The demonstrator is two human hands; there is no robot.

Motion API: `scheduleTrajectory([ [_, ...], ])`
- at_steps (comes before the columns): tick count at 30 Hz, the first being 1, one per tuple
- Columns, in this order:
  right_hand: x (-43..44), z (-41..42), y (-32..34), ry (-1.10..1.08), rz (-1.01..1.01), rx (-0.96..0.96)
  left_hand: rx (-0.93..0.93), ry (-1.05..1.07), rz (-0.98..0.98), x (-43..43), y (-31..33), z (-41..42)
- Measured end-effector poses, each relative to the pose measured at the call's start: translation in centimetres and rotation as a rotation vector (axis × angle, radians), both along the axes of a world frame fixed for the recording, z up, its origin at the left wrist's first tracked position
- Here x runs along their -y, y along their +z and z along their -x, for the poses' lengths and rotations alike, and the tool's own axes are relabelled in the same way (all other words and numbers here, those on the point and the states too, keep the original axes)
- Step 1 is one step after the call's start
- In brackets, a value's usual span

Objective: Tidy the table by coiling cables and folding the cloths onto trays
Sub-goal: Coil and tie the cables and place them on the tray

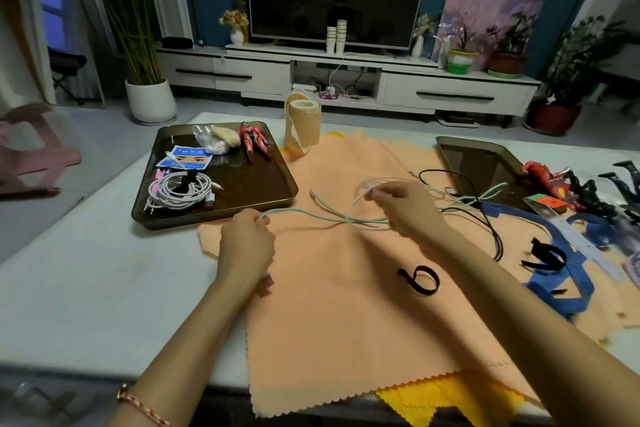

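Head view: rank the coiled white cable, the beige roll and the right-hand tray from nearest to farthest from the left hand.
1. Coiled white cable, in the left tray, just beyond the left hand.
2. Beige roll, standing further back, past that tray's far corner.
3. Right-hand tray, far right across the orange cloth.

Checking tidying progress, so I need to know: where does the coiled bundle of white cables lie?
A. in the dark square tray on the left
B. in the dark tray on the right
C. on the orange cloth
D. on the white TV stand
A: the coiled bundle of white cables sits inside the dark square tray on the left, beside a blue packet.
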State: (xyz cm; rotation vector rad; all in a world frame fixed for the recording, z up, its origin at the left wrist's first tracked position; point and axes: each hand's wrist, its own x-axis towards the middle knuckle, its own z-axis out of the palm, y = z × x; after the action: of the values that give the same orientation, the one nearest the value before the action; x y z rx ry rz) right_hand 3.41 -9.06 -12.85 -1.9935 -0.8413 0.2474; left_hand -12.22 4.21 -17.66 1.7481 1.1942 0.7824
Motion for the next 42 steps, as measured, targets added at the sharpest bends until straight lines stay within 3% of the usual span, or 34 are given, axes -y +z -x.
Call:
scheduleTrajectory([
  [3, 2.6, -0.9, 1.7, -0.011, -0.192, -0.131, -0.15, 0.051, -0.079, 0.0, 0.0, 0.5],
  [5, 3.6, -0.9, 2.0, 0.001, -0.189, -0.064, -0.308, 0.058, -0.31, 1.1, 0.3, 0.6],
  [6, 3.8, -0.8, 2.0, 0.013, -0.185, -0.009, -0.294, 0.048, -0.429, 1.8, 0.7, 0.6],
  [8, 4.0, -0.2, 1.4, 0.052, -0.145, 0.129, -0.079, -0.059, -0.512, 3.5, 1.8, 0.2],
  [9, 4.0, 0.2, 0.9, 0.071, -0.108, 0.215, 0.074, -0.16, -0.431, 4.4, 2.3, 0.0],
  [11, 3.7, 1.3, -0.3, 0.103, -0.074, 0.34, 0.277, -0.383, -0.088, 6.2, 3.3, -0.6],
  [13, 3.2, 2.6, -1.5, 0.169, -0.051, 0.395, 0.372, -0.525, 0.212, 7.3, 3.4, -1.4],
  [17, 2.5, 3.9, -2.6, 0.219, 0.081, 0.448, 0.263, -0.451, 0.113, 7.6, 2.4, -2.3],
  [19, 2.2, 3.7, -2.3, 0.197, -0.008, 0.209, 0.278, -0.402, 0.035, 7.4, 2.2, -2.5],
  [23, 1.6, 2.4, -0.3, 0.109, -0.229, -0.639, 0.299, -0.434, -0.114, 7.2, 2.4, -2.3],
  [25, 1.3, 1.4, 0.4, 0.089, -0.294, -0.832, 0.264, -0.431, -0.245, 7.1, 2.5, -2.0],
  [31, 0.8, 0.5, 1.0, -0.006, -0.324, -0.914, 0.013, -0.448, -0.715, 6.6, 2.7, -1.3],
  [36, 1.0, -0.8, 1.8, -0.083, -0.401, -0.93, -0.102, -0.458, -0.981, 6.3, 3.5, -0.7],
  [40, 1.2, -1.7, 2.9, -0.116, -0.478, -0.927, -0.119, -0.421, -0.967, 5.6, 3.6, -0.1],
  [42, 1.1, -2.5, 3.4, -0.17, -0.55, -0.934, -0.214, -0.376, -0.888, 5.1, 3.3, 0.1],
])
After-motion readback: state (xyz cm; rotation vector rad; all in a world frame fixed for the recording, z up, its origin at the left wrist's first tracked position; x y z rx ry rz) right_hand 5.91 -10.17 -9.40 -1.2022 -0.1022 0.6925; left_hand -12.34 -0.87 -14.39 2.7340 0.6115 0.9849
